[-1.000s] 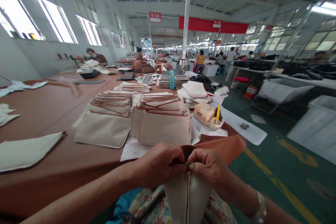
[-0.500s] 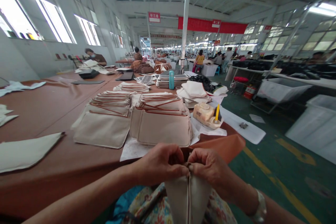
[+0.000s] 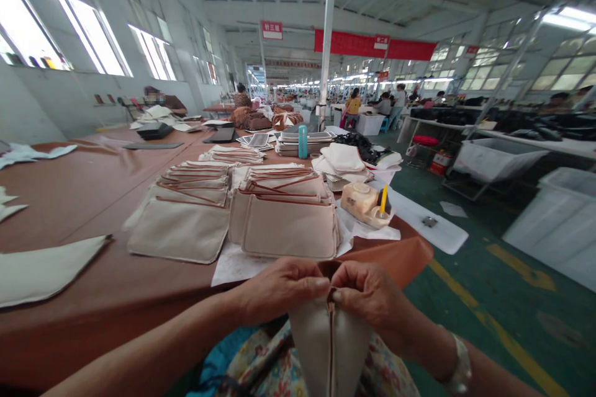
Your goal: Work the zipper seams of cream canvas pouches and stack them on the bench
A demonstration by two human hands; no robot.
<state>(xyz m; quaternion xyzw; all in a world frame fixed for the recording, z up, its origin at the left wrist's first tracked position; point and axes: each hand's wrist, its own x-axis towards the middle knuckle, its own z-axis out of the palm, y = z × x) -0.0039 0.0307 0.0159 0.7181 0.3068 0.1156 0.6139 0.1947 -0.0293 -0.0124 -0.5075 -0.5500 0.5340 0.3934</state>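
My left hand [image 3: 282,291] and my right hand [image 3: 365,294] meet at the top of a beige canvas piece [image 3: 311,347], pinching its upper end on either side of a vertical seam. A brown leather piece [image 3: 393,257] continues from that top edge behind my hands and lies on the table. The canvas hangs down over my lap, on floral cloth [image 3: 274,366]. Just ahead on the brown-topped work table [image 3: 93,205], canvas pouches with brown edging [image 3: 288,227] lie in overlapping stacks on white paper [image 3: 233,276].
A glue tub with a yellow-handled brush [image 3: 363,201] stands at the table's right edge. Farther along are folded cloth pieces, trays and a teal bottle [image 3: 302,141]. White bins [image 3: 493,160] stand on the green floor at right. Co-workers sit at distant tables.
My fingers have pinched closer together along the seam at the canvas top. The whole scene has shifted slightly left as my head turned.
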